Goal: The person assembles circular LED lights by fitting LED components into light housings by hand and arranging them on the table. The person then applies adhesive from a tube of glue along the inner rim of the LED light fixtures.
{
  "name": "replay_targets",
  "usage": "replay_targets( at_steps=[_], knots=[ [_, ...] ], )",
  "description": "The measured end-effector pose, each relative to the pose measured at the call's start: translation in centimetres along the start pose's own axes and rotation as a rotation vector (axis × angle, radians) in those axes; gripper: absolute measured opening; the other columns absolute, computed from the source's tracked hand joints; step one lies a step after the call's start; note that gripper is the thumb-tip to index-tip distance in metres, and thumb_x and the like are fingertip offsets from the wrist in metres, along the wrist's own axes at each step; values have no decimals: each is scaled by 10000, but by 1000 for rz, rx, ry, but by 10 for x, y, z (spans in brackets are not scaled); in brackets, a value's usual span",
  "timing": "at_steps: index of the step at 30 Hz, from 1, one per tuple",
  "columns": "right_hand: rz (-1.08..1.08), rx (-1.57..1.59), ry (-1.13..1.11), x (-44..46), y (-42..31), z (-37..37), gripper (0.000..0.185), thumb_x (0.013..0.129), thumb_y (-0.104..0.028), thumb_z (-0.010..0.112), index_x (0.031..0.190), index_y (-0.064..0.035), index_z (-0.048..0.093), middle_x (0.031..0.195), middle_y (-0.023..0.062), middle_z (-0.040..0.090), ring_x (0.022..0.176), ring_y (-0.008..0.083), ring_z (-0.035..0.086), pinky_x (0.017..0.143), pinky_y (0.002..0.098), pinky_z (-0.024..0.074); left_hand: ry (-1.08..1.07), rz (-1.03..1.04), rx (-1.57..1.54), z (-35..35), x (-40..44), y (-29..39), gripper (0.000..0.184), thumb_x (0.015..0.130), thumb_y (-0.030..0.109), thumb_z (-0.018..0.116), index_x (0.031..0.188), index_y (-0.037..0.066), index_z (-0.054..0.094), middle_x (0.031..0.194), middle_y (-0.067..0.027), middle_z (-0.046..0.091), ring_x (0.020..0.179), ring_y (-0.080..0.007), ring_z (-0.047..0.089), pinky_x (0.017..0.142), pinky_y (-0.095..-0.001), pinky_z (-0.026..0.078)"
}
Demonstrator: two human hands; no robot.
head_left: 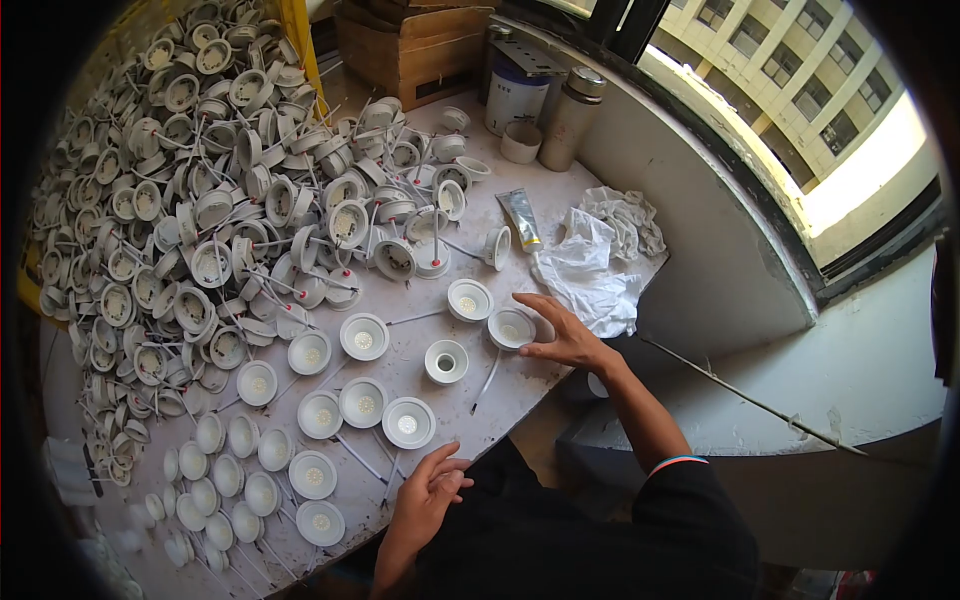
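My right hand is at the right side of the table, its thumb and fingers spread around the rim of a round white lamp housing that rests on the tabletop. Just left of it are another housing and a white ring-like one with a dark centre. My left hand is over the near table edge, fingers loosely curled and apart, holding nothing visible. The nearest housing to it is a white one with a dotted centre. More such housings with thin cables lie in rows at the lower left.
A large heap of white housings fills the left side. A tube and white cloths lie at the right. Behind stand a metal flask, a tape roll, a tub and a cardboard box.
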State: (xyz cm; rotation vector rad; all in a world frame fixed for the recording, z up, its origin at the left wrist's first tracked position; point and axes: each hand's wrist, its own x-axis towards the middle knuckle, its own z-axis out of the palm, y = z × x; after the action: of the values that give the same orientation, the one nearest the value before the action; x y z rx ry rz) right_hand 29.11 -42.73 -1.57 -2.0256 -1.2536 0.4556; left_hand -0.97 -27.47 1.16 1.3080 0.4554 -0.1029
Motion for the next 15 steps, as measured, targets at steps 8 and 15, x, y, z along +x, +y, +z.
replay_targets(
  at_steps=[8, 15],
  knots=[
    [1, -498, 377, 73, 8, -1, 778, 658, -268, 770, 1337, -149, 410, 1304, 145, 463, 1236, 301, 393, 998, 433, 311, 22, 10, 0, 0, -5, 3, 438, 926, 193, 498, 1305, -7, 407, 1135, -185, 579, 926, -209, 627, 708, -252, 492],
    [-99, -677, 278, 107, 35, -1, 848, 602, -216, 791, 1346, -193, 384, 1322, 134, 442, 1228, 299, 397, 982, 449, 301, 89, 13, -39, -7, -15, -2, 422, 929, 190, 508, 1297, 3, 418, 1130, -162, 584, 934, -188, 617, 721, -250, 481]
  ],
)
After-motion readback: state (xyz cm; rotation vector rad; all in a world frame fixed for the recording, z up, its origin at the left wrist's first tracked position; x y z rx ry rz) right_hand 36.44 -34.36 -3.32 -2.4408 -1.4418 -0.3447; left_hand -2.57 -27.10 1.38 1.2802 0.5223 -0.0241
